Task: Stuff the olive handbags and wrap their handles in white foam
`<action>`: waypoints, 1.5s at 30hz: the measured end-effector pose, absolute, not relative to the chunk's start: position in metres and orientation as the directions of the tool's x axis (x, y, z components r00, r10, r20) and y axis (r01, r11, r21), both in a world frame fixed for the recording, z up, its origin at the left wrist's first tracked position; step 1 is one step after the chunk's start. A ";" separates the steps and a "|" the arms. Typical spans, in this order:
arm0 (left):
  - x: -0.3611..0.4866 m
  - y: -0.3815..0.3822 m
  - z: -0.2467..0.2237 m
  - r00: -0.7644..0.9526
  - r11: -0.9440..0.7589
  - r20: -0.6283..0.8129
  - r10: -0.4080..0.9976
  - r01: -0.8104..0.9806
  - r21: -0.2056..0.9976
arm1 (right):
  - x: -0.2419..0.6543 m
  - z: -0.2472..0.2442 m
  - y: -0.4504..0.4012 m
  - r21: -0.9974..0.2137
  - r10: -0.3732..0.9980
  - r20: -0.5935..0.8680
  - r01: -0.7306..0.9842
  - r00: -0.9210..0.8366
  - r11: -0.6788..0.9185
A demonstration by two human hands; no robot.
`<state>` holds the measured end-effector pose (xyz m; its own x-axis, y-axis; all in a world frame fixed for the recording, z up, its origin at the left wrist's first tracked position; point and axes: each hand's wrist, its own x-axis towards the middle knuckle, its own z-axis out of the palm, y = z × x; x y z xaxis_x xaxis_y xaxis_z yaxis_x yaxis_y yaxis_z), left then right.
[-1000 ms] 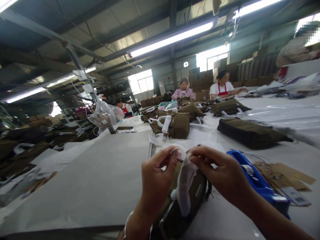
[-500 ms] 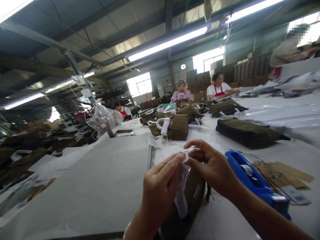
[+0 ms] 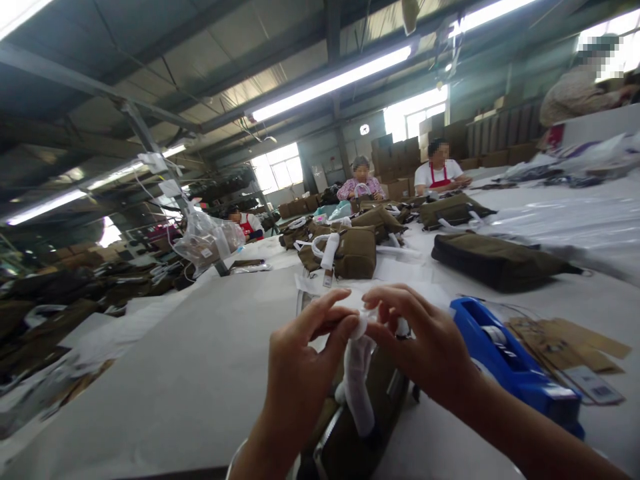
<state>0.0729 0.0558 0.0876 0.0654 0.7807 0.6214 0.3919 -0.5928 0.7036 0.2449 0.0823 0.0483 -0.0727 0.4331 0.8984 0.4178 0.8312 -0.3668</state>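
A dark olive bag (image 3: 383, 407) lies at the table's near edge below my hands. Its handle is covered in a white wrap (image 3: 357, 387) that curves up from the bag. My left hand (image 3: 313, 353) pinches the top of the white wrap between thumb and fingers from the left. From the right, my right hand (image 3: 415, 333) pinches the same wrap close beside the left fingertips, its fingers bent. The bag's zipper shows under my left hand, and part of the bag is hidden behind both hands.
A blue tape dispenser (image 3: 515, 367) stands right of my right arm, with brown tags (image 3: 570, 340) beyond it. Olive bags (image 3: 355, 253) lie ahead, another (image 3: 500, 260) at the right. A post with a plastic bag (image 3: 207, 237) rises left. Several people sit or stand farther back.
My left hand has shifted left and turned, showing more of the white wrap and the bag's zipper. My right hand's fingers have drawn in closer to the wrap.
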 end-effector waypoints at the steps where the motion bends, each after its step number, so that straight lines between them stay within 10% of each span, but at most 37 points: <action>1: 0.073 0.056 0.087 0.060 -0.603 0.633 0.772 0.388 0.697 | 0.246 0.050 0.083 -0.261 0.341 0.934 0.453 -0.103 0.852; 5: 0.073 0.057 0.081 0.026 -0.656 0.705 0.709 0.392 0.645 | 0.253 0.059 0.088 0.065 0.058 0.957 0.401 -0.286 0.914; 10: 0.067 0.063 0.079 -0.127 -0.662 0.781 0.612 0.458 0.594 | 0.259 0.040 0.098 0.136 0.048 0.907 0.399 -0.418 0.907; 16: 0.060 0.070 0.078 -0.185 -0.639 0.693 0.697 0.278 0.717 | 0.273 -0.007 0.103 -0.119 0.222 0.913 0.297 -0.343 0.948; 26: 0.087 0.058 0.062 0.208 -0.323 0.247 0.946 0.630 0.706 | 0.270 -0.025 0.115 -0.425 0.548 0.836 0.589 -0.037 0.688; 35: 0.061 0.074 0.068 0.354 -0.386 0.728 0.587 0.913 -0.133 | 0.276 0.000 0.111 -0.528 0.676 0.725 0.525 -0.130 0.667; 45: 0.046 0.084 -0.017 0.258 -0.397 0.907 0.332 0.911 -0.114 | 0.290 -0.058 0.072 -0.739 0.773 0.633 0.329 0.042 0.588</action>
